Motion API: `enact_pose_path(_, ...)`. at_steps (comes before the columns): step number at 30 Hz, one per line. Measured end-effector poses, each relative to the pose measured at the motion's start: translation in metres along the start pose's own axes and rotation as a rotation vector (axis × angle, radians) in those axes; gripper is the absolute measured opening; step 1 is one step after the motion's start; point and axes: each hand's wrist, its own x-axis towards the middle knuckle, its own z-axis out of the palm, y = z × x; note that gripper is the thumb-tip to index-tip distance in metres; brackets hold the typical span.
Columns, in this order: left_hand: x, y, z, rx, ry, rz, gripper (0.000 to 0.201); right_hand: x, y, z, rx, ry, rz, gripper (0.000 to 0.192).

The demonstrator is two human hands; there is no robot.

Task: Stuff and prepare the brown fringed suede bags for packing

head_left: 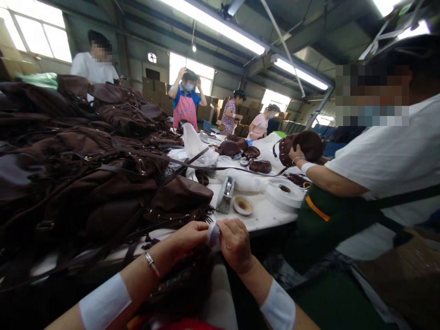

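While brown bags [103, 183] lie beside, both hands pinch white tape [213, 234].

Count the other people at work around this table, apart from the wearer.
5: a person in white far left behind the bag pile; three at the far end, pink apron, patterned top, pink top; a co-worker close right. More may be hidden.

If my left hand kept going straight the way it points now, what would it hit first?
The left hand points right, at the right hand. It would first meet the small white piece pinched between both hands, then the right hand's fingers; they look almost touching already.
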Motion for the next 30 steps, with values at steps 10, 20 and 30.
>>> enact_pose_path(10, -0.018, 0.019, 0.005, 0.060, 0.122, -0.140, 0.068, 0.006, -0.005, -0.005, -0.214, -0.089, -0.193, 0.018)
enact_pose_path(20, -0.016, -0.008, 0.004, -0.290, 0.109, -0.075, 0.051, -0.002, 0.005, 0.008, 0.217, -0.044, 0.025, 0.026)
enact_pose_path(30, -0.022, -0.017, 0.005, -0.593, 0.121, -0.039, 0.043, -0.006, -0.004, 0.020, 0.534, -0.220, 0.393, 0.026)
